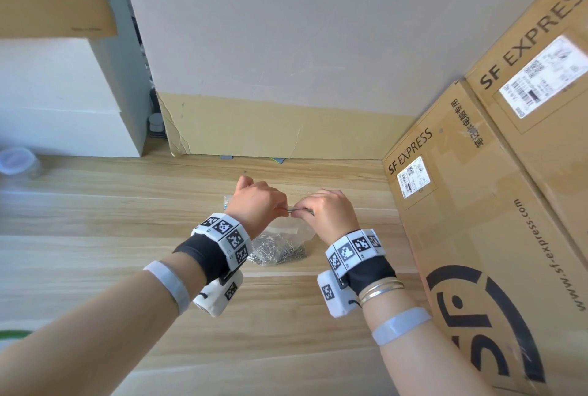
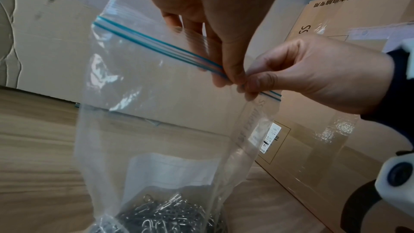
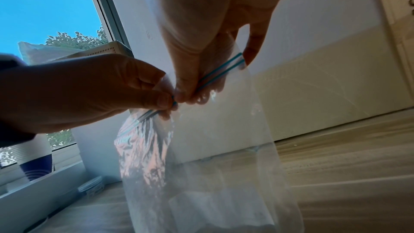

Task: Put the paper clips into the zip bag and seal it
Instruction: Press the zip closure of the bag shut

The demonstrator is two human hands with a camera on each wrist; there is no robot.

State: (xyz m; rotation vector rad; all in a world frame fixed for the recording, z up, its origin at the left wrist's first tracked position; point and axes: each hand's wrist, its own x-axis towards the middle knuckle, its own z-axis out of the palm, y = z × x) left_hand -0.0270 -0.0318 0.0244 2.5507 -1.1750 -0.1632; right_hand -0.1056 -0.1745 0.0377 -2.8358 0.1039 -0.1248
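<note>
- Both forearms fill the low foreground of the head view, each strapped with a marker-covered wrist band, and they meet at centre frame over the wooden surface [image 1: 95, 204].
- Left hand [image 1: 254, 204] comes in from 7 o'clock, thumb and fingers curled, pinching the top edge of the zip bag [image 2: 156, 112].
- Right hand [image 1: 327, 214] comes in from 5 o'clock and pinches that same edge, its fingertips touching the left hand's fingertips.
- From the left wrist view, the blue zip strip [image 2: 156, 45] runs from 10 o'clock down to 4 o'clock, and both pinches sit on it near its right end.
- To the left of the fingers the two blue lines run slightly apart; whether that stretch is pressed closed I cannot tell.
- Zip bag hangs upright from the two hands, clear plastic, its bottom resting on the surface.
- Paper clips [image 2: 165, 213] lie heaped inside the bottom of the bag, a silver tangle at 6 o'clock in the left wrist view, with a pale label panel just above them.
- In the head view the heap shows between the two wrists.
- Cardboard boxes [image 1: 496, 204] printed "SF EXPRESS" stand at 3 o'clock, just beside the right hand.
- White box [image 1: 63, 109] sits at 9 o'clock against the wall, well apart from the bag.
</note>
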